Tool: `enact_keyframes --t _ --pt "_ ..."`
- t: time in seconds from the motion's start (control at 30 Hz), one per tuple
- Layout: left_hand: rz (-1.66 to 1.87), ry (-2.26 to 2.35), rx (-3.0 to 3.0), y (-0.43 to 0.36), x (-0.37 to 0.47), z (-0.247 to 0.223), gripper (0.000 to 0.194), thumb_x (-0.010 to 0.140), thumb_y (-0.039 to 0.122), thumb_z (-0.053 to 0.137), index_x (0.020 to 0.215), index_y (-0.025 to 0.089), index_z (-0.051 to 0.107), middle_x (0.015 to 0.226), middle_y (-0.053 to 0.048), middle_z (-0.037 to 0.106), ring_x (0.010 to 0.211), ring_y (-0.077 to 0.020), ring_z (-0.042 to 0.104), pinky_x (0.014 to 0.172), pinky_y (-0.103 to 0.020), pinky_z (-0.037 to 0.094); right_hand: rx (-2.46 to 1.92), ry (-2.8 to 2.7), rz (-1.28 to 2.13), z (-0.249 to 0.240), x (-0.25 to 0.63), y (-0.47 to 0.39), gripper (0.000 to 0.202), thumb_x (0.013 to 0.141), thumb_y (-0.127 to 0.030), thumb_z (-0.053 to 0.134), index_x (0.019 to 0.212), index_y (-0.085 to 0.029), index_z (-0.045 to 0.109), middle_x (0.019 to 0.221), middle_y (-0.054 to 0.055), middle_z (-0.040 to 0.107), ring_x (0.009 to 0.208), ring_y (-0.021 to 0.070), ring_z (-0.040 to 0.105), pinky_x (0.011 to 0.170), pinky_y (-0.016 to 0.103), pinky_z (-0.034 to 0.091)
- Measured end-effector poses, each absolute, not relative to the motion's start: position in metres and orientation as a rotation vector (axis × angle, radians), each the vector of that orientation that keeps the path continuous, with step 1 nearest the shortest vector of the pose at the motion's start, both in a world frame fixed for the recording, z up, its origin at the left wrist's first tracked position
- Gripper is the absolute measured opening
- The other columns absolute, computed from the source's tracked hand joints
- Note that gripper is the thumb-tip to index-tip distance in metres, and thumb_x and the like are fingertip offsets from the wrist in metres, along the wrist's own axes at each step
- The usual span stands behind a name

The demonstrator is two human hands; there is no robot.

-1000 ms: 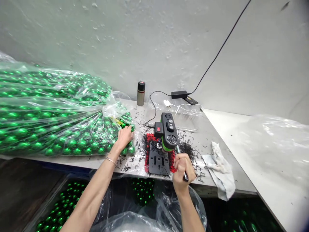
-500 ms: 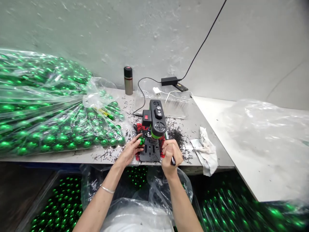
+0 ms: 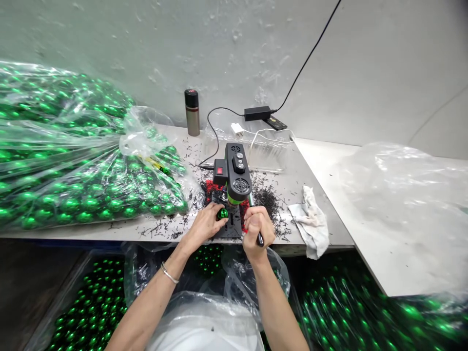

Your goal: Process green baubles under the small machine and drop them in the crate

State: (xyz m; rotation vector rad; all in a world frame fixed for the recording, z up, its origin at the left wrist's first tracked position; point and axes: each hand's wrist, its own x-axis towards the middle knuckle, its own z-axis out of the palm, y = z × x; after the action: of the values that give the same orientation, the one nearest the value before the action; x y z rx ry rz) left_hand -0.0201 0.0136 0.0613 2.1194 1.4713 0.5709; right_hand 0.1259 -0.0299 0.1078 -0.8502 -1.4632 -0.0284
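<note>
Green ball (image 3: 224, 213) pinched in the left hand (image 3: 206, 223), a person works at a grey surface (image 3: 316, 170) where a bulging clear bag (image 3: 141, 141) of similar balls lies to one side. Beside the bag, a black-and-green machine (image 3: 237, 170) overhangs a slotted plate (image 3: 230, 233); the right hand (image 3: 259, 226) wraps tightly around its black-tipped handle (image 3: 260, 240). The ball is at the plate, just in front of the machine's head; whether it touches the plate cannot be told from here. It looks light, stiff and slick, perhaps thin-shelled enough to dent or crack under a hard squeeze, so thumb and fingertips laid lightly across its widest part seem the surest hold. Smallest are the markings: a red patch on the bottle (image 3: 192, 117) cap, yellowish print on a dark, flat object (image 3: 277, 123). Neither is legible.
</note>
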Motion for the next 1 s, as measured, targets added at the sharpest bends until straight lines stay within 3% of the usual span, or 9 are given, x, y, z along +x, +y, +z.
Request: enact_keyframes --t 0.23,0.4,0.5,0.73,1.0 --pt "0.669 1.421 2.098 0.018 -0.018 0.050 0.036 0.085 0.036 0.073 0.116 0.016 0.073 0.101 -0.009 0.070 0.086 -0.0228 0.069 0.077 -0.031 0.053 -0.867 -1.475 -0.052 0.105 0.127 -0.030 0.031 0.096 -0.009 0.041 0.067 -0.022 0.042 0.063 -0.002 0.046 0.065 0.0118 0.053 0.056 0.025 0.042" --pt "0.893 1.395 2.132 0.015 -0.014 0.031 0.034 0.086 0.040 0.073 0.113 0.020 0.075 0.109 -0.010 0.073 0.103 -0.0279 0.066 0.092 -0.042 0.050 -0.859 -1.498 -0.046 0.107 0.128 -0.031 0.030 0.095 -0.009 0.041 0.068 -0.022 0.042 0.063 -0.002 0.046 0.066 0.0118 0.053 0.057 0.025 0.042" --pt "1.016 1.368 2.135 0.012 -0.015 0.019 0.033 0.087 0.041 0.073 0.114 0.022 0.074 0.110 -0.009 0.074 0.104 -0.0278 0.064 0.095 -0.045 0.047 -0.863 -1.492 -0.031 0.105 0.128 -0.032 0.029 0.096 -0.011 0.040 0.069 -0.022 0.043 0.066 -0.002 0.048 0.065 0.0116 0.052 0.058 0.026 0.042" --pt "1.068 1.363 2.153 0.010 -0.013 0.010 0.033 0.087 0.041 0.073 0.114 0.021 0.074 0.106 -0.009 0.072 0.103 -0.0267 0.061 0.094 -0.043 0.044 -0.855 -1.497 -0.096 0.075 0.129 -0.030 0.031 0.099 -0.019 0.035 0.070 -0.022 0.044 0.070 -0.001 0.051 0.062 0.0117 0.051 0.069 0.033 0.049" --pt "1.021 1.390 2.127 0.009 -0.013 0.009 0.033 0.085 0.040 0.077 0.114 0.023 0.073 0.106 -0.008 0.072 0.104 -0.0258 0.061 0.095 -0.041 0.045 -0.819 -1.418 -0.093 0.044 0.128 -0.022 0.034 0.101 -0.024 0.029 0.070 -0.022 0.043 0.072 -0.002 0.051 0.059 0.0108 0.052 0.070 0.035 0.050"
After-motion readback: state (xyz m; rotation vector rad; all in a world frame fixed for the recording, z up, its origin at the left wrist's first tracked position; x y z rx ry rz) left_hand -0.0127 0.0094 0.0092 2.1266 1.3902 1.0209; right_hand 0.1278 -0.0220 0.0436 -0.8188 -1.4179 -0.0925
